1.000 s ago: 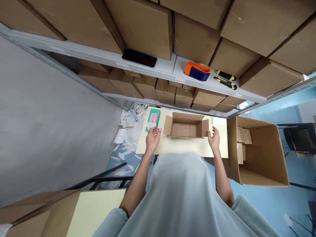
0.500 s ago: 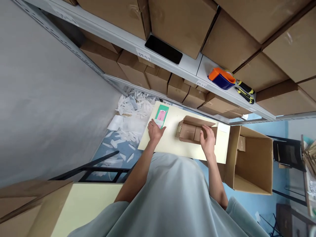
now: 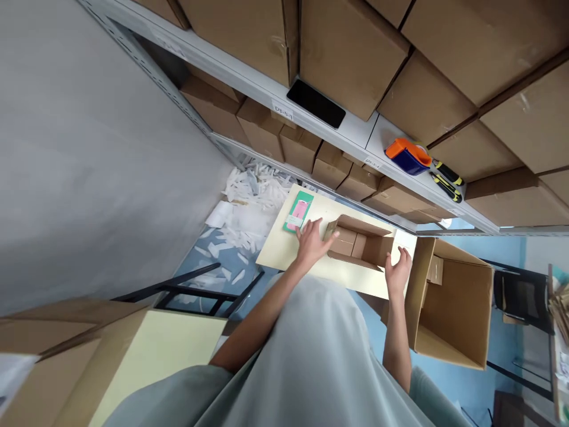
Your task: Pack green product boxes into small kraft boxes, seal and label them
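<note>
two hands, left hand (image 3: 310,244) and right hand (image 3: 397,274), fingers apart, flank the brown oblong open cardboard box (image 3: 359,248), apparently positioning it; any grip calls for closing inward.

Open above carton (image 3: 358,244), shelf (image 3: 355,128) beyond, large box (image 3: 457,308) right

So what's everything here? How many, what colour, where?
table: one, cream, centre
green box: one, green-pink, table's left end
open box: one, brown, mid-table
card: one, white, table's right end
big box: one, brown, right of table
shelves: two, pale grey, beyond table
phone: one, black, shelf
tape dispenser: one, orange-blue, shelf
knives: two, black-yellow, shelf
boxes: many, brown, shelves
scraps: many, white, left
wall: one, grey, left
hands: two, bare, by open box
</note>
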The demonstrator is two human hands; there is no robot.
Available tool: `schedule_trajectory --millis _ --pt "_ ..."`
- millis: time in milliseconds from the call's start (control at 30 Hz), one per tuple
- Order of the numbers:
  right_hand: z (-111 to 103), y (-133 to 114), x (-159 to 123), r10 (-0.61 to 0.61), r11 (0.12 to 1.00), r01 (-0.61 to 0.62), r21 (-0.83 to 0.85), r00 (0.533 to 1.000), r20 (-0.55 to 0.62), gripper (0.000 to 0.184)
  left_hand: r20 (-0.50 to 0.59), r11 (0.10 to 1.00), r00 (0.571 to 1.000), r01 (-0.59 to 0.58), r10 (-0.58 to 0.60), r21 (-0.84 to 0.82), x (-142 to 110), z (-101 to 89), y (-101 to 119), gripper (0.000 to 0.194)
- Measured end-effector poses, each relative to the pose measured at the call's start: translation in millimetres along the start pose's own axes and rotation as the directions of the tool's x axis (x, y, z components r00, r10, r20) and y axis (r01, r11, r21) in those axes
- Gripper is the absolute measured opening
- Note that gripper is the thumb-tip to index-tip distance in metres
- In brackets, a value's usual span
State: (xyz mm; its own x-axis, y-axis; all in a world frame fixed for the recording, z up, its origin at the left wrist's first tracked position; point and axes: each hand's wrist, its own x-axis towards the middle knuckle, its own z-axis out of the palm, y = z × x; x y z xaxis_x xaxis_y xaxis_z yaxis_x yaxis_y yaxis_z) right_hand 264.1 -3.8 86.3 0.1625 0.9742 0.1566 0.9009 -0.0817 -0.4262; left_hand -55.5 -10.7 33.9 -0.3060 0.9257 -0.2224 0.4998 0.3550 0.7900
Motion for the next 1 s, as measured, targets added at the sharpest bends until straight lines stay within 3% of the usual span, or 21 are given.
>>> schedule_trajectory --millis 167,400,500,633,767,867,1000 --pt "8.6 32.2 -7.0 0.093 0.996 -0.093 0.000 0.993 0.071 0.076 0.026 0.998 1.000 -0.009 0.007 0.065 -26.1 18.4 28.1 0.064" --pt "13.4 50.4 -4.1 0.005 0.997 -0.020 0.079 0.983 0.183 0.062 -0.161 0.996 0.985 0.064 -0.053 0.062 -46.0 28.8 25.8 0.048" --pt "10.4 49.9 2.0 -0.091 0.989 0.062 0.138 0.973 0.214 0.060 -0.221 0.993 0.969 0.117 -0.108 0.026 -68.4 21.9 20.3 0.048" --pt "14.4 30.4 8.2 -0.247 0.952 0.176 0.252 0.926 0.285 0.060 -0.310 0.982 0.933 0.186 -0.184 -0.024 -117.8 -3.9 1.5 0.048" --pt "28.9 -15.4 0.5 -0.417 0.884 0.266 0.386 0.822 0.389 0.057 -0.466 0.945 0.825 0.313 -0.320 -0.095 -182.4 -37.3 -33.0 0.044" --pt "42.0 -59.1 -19.7 -0.559 0.809 0.339 0.480 0.697 0.449 0.054 -0.561 0.887 0.691 0.403 -0.456 -0.224 -234.5 -57.0 -61.9 0.043" --pt "60.4 -123.8 -65.3 -0.718 0.694 0.448 0.564 0.497 0.487 0.048 -0.648 0.804 0.482 0.427 -0.590 -0.414 -302.0 -74.8 -96.8 0.039"
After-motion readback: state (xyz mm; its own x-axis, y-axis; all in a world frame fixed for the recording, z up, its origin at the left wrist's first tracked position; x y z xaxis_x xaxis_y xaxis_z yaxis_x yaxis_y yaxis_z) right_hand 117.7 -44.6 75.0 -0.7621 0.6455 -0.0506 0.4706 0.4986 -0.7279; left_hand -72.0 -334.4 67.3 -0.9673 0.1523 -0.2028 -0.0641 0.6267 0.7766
